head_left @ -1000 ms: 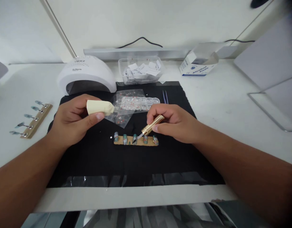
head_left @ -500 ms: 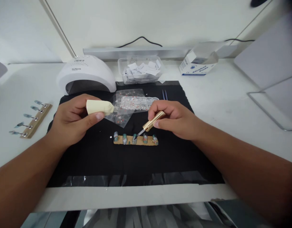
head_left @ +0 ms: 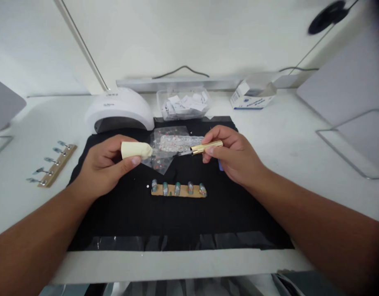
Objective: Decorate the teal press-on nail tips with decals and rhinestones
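Covering most of the view was a white desk (head_left: 300,135), with a black rectangular cloth mat (head_left: 183,213) spread across its middle. A white domed nail-curing lamp (head_left: 119,110) sat at the mat's far left corner. Beside it stood a clear plastic tub of white paper slips (head_left: 183,102), then an open white-and-blue carton (head_left: 251,96). Well apart on the left lay a wooden strip with metal-stemmed nail holders (head_left: 52,164).

Left hand (head_left: 105,166) was closed around a cream-coloured small bottle (head_left: 136,150), neck pointing right, fingers wrapped firmly. Right hand (head_left: 234,156) pinched a gold metal-handled fine brush (head_left: 204,147) between thumb and fingers, narrow grip, held nearly level, tip aimed at the bottle's mouth and just short of it. Both hovered above a clear compartmented case of rhinestones (head_left: 180,142) and crinkled clear sticker sheets (head_left: 160,158).

Nearer, on the mat, lay a flat tan cardboard strip carrying five teal painted nail tips (head_left: 178,189), apart from both hands. A tiny white speck (head_left: 147,186) sat just left of it.

Risks, as judged: the bottle lay near horizontal, so liquid could spill onto the rhinestone case below. A loaded brush crossing over the strip could drip onto finished tips. A wrist dropping could nudge the light cardboard strip askew.
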Demonstrator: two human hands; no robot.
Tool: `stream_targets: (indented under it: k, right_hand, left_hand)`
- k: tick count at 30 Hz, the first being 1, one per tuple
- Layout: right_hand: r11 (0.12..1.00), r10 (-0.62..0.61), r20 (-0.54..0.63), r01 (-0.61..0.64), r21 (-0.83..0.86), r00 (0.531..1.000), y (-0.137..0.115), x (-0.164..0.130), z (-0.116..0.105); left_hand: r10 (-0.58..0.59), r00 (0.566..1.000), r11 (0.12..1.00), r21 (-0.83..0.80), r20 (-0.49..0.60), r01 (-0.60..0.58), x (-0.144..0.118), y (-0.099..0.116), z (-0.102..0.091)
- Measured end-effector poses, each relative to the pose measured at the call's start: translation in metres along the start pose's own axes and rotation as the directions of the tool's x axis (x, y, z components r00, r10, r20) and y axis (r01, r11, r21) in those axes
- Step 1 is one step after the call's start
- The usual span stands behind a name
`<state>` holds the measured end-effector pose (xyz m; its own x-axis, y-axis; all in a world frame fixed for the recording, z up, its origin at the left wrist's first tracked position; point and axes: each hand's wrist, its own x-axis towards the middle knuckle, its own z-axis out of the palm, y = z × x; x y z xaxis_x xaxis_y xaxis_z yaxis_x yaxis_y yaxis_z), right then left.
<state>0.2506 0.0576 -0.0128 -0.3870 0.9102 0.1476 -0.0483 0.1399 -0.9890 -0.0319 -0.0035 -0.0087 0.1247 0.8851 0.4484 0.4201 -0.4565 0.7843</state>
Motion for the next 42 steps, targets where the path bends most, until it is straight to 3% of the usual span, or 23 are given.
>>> stream_targets:
  k: [3, 8, 16, 26, 33, 38, 42]
  right_hand:
    - [0.999, 0.011, -0.081, -0.008, 0.036, 0.997, 0.002, 0.0, 0.004]
    - [0.999, 0.033, -0.088, -0.029, 0.041, 0.996, 0.003, -0.003, 0.011]
    - [0.994, 0.106, -0.017, -0.106, 0.028, 0.994, 0.003, -0.007, 0.017]
    - [0.984, 0.043, 0.048, -0.034, -0.177, 0.998, 0.008, -0.012, 0.015]
    - [0.976, 0.074, 0.093, -0.053, -0.209, 0.993, -0.001, -0.013, 0.02]
    - [0.979, 0.127, 0.199, -0.09, -0.184, 0.972, -0.007, -0.017, 0.025]
    - [0.969, 0.142, 0.248, -0.084, -0.232, 0.958, -0.011, -0.021, 0.027]
  left_hand:
    - [-0.035, 0.998, 0.999, 0.008, 0.044, 0.035, 0.0, 0.001, -0.002]
    - [-0.11, 0.992, 0.994, 0.016, 0.058, 0.109, 0.0, 0.004, -0.005]
    - [-0.159, 0.986, 0.986, -0.033, 0.056, 0.161, 0.001, 0.002, -0.002]
    - [-0.142, 0.985, 0.989, -0.012, 0.102, 0.144, 0.0, 0.003, 0.0]
    - [-0.137, 0.984, 0.991, 0.018, 0.117, 0.136, 0.0, 0.009, 0.003]
    - [-0.078, 0.979, 0.993, 0.104, 0.19, 0.059, -0.001, 0.017, 0.007]
    - [0.062, 0.962, 0.985, 0.138, 0.267, -0.102, -0.003, 0.023, 0.008]
